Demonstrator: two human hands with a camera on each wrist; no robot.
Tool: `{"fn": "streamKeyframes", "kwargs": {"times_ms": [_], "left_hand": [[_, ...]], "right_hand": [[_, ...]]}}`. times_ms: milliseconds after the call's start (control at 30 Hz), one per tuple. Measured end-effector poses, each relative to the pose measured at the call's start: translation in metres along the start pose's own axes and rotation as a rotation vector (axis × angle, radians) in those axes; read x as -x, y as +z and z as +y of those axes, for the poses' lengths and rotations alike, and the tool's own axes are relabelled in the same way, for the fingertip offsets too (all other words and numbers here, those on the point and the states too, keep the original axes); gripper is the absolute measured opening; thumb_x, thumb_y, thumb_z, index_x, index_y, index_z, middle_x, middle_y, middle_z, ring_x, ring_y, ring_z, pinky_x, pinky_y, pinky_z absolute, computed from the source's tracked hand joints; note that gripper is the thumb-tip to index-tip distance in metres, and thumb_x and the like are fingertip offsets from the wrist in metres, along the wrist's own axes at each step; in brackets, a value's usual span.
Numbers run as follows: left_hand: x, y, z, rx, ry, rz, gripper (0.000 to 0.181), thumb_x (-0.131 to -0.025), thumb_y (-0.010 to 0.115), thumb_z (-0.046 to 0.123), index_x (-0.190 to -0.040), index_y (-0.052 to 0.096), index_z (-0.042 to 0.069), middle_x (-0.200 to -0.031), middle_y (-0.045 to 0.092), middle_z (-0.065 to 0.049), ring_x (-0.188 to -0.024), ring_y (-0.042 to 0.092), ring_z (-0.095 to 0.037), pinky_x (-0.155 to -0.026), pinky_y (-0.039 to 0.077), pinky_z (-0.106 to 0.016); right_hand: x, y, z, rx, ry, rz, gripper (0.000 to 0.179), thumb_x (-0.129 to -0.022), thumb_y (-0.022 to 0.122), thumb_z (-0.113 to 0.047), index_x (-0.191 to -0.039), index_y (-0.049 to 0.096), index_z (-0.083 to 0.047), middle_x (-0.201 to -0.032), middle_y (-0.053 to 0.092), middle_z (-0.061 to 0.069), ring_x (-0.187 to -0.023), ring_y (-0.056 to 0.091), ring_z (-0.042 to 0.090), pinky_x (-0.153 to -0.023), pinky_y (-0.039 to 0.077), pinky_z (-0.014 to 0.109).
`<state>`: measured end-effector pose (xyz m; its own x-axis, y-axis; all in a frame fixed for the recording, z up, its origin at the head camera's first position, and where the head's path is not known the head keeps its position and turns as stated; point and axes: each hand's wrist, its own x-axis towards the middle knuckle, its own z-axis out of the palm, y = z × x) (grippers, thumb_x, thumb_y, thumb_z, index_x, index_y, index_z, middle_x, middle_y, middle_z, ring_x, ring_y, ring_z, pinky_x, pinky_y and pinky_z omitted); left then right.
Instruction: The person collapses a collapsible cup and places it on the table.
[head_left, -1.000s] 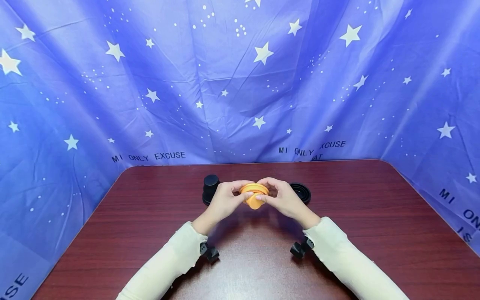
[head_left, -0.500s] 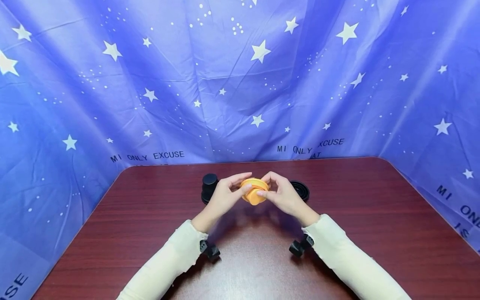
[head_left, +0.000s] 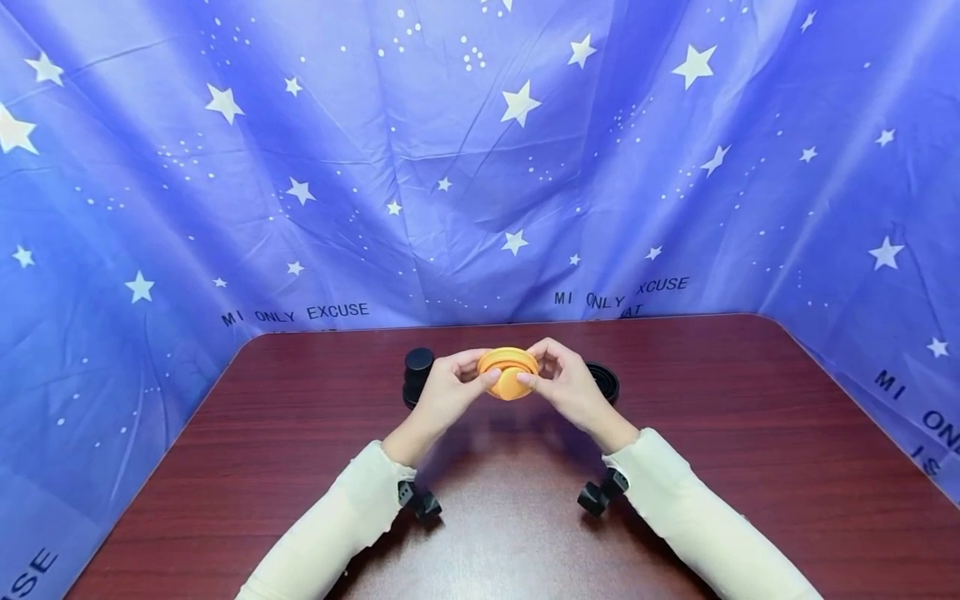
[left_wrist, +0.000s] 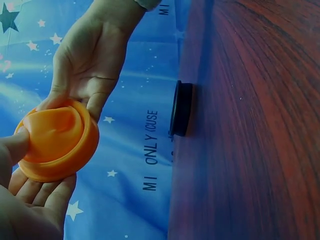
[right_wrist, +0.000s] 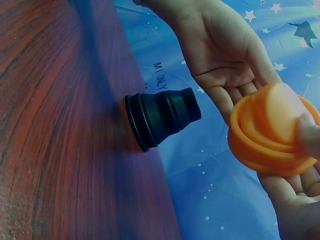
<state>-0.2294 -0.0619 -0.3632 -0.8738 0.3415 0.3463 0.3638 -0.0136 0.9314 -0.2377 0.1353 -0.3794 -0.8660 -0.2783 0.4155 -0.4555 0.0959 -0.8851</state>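
Note:
Both hands hold an orange collapsible cup up over the table, with its wide rim away from the person and its base facing them. The cup is partly folded, and its base looks dented and slanted in the left wrist view. My left hand grips one side, thumb on the base and fingers at the rim. On the other side my right hand grips it the same way. Behind the left hand stands a black stepped cup, extended, wide end down. A flat black collapsed cup lies behind the right hand.
The dark red wooden table reaches back to a blue star-patterned curtain. Small black devices hang under both sleeve cuffs.
The orange cup has risen slightly, and its base protrudes less beyond the rim. The left fingers lifted away from the rim half a second ago and now hold it again.

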Motion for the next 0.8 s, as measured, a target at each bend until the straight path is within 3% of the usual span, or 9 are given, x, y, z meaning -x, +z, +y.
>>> {"fn": "streamKeyframes", "kwargs": {"times_ms": [100, 233, 467, 800], "left_hand": [[-0.0001, -0.0003, -0.0006, -0.004, -0.02, 0.005, 0.03, -0.088, 0.063, 0.001, -0.117, 0.061, -0.01, -0.106, 0.066, -0.027, -0.086, 0.065, -0.005, -0.075, 0.053, -0.022], [0.0021, -0.0007, 0.0016, -0.083, -0.028, -0.023, 0.033, -0.088, 0.063, 0.001, -0.119, 0.06, -0.01, -0.108, 0.065, -0.025, -0.09, 0.065, -0.011, -0.075, 0.053, -0.02], [0.0047, 0.0009, 0.0022, -0.158, -0.083, -0.062, 0.036, -0.087, 0.064, 0.0, -0.12, 0.057, -0.013, -0.11, 0.064, -0.026, -0.099, 0.063, -0.029, -0.073, 0.052, -0.019], [0.0045, 0.0021, 0.0017, -0.181, -0.063, -0.046, 0.035, -0.085, 0.066, 0.0, -0.118, 0.059, -0.012, -0.108, 0.065, -0.025, -0.096, 0.064, -0.028, -0.073, 0.053, -0.021]], "right_hand": [[0.0005, -0.0016, 0.0009, -0.024, 0.041, -0.039, 0.022, -0.083, 0.068, 0.001, -0.1, 0.055, 0.006, -0.091, 0.06, 0.012, -0.076, 0.059, 0.01, -0.064, 0.051, 0.024], [0.001, -0.0032, 0.0002, -0.015, 0.079, -0.084, 0.026, -0.083, 0.069, -0.002, -0.105, 0.056, 0.005, -0.094, 0.062, 0.014, -0.079, 0.062, 0.012, -0.066, 0.053, 0.025], [0.0023, -0.0027, -0.0011, 0.122, 0.028, -0.134, 0.026, -0.082, 0.072, -0.003, -0.104, 0.061, 0.004, -0.094, 0.065, 0.015, -0.083, 0.062, 0.015, -0.071, 0.053, 0.024], [0.0043, 0.0003, -0.001, 0.254, 0.03, -0.131, 0.023, -0.083, 0.071, -0.006, -0.102, 0.064, 0.004, -0.088, 0.067, 0.012, -0.079, 0.063, 0.018, -0.07, 0.053, 0.025]]}}
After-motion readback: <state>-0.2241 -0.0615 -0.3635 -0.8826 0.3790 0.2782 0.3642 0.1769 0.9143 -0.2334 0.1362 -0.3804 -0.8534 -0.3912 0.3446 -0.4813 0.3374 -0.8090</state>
